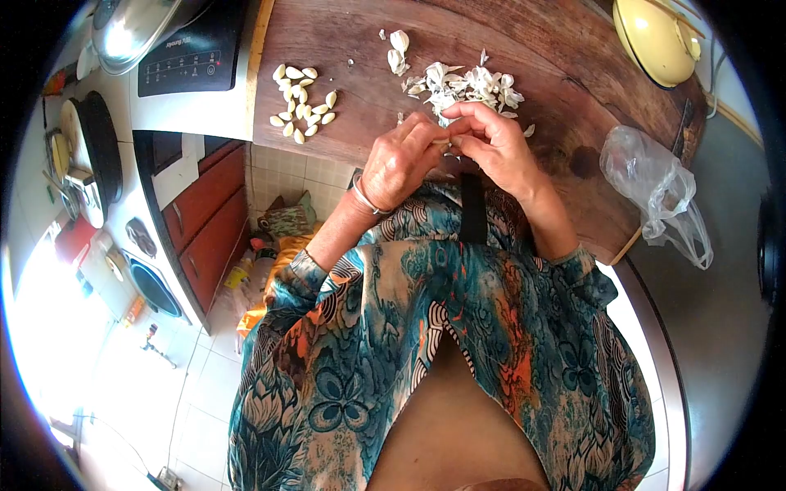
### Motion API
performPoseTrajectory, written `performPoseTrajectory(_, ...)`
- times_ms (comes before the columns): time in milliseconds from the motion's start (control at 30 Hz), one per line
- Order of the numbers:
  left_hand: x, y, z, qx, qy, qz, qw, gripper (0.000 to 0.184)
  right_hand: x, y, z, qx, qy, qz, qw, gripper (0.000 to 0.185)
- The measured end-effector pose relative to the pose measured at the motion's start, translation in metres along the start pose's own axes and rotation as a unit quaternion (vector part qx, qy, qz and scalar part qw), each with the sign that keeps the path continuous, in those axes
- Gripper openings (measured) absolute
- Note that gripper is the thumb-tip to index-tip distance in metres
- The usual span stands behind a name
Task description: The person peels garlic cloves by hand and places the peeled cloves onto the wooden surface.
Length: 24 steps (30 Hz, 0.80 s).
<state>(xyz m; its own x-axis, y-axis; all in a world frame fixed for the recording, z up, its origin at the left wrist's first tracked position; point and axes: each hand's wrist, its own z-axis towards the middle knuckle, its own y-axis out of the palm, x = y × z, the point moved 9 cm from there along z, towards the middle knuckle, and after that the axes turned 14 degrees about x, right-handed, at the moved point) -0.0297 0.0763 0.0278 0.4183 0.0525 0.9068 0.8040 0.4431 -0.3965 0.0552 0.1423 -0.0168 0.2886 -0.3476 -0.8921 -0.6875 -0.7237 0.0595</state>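
My left hand [399,159], with a silver bangle at the wrist, meets my right hand [497,152] over the front edge of the wooden counter. Between their fingertips is a small pale garlic clove [442,141], mostly covered by the fingers. Both hands are closed in a pinch around it. Just beyond them lies a heap of white garlic skins [475,84]. Two unpeeled bulb pieces [398,51] sit at the heap's upper left. Farther left, several peeled garlic cloves [301,100] are spread in a loose group.
The wooden counter [352,33] has a dark induction cooker [192,61] to its left. A yellow bowl [657,41] stands at the far right, above a clear plastic bag [655,184]. Red drawers [207,217] are at lower left.
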Motion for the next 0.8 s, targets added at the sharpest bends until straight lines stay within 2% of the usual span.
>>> performPoseTrajectory(267,0.001,-0.003,-0.004,0.026,-0.015,-0.022,0.999,0.017,-0.001,0.003,-0.006,0.075,-0.084,0.009,0.994,0.016)
performPoseTrajectory(367,0.004,-0.001,-0.006,0.012,0.002,-0.018,1.000,0.017,0.007,0.003,-0.010,0.082,-0.043,0.012,0.996,0.015)
performPoseTrajectory(467,0.006,0.000,-0.007,0.012,0.001,-0.031,0.999,0.017,-0.005,0.005,-0.016,0.104,-0.119,-0.022,0.987,0.015)
performPoseTrajectory(600,0.010,0.003,-0.009,0.019,-0.011,-0.036,0.999,0.017,-0.012,0.004,-0.022,0.110,-0.138,-0.031,0.984,0.015)
performPoseTrajectory(667,0.014,0.003,-0.007,0.022,-0.002,-0.036,0.999,0.018,-0.005,0.002,-0.022,0.121,-0.110,-0.039,0.986,0.015)
performPoseTrajectory(767,0.045,-0.003,0.009,0.042,0.063,-0.050,0.996,0.016,0.033,-0.001,-0.025,0.122,-0.056,-0.058,0.989,0.015)
performPoseTrajectory(800,0.034,-0.002,0.009,0.046,-0.009,-0.093,0.995,0.016,0.022,-0.004,-0.026,0.146,-0.075,-0.043,0.986,0.015)
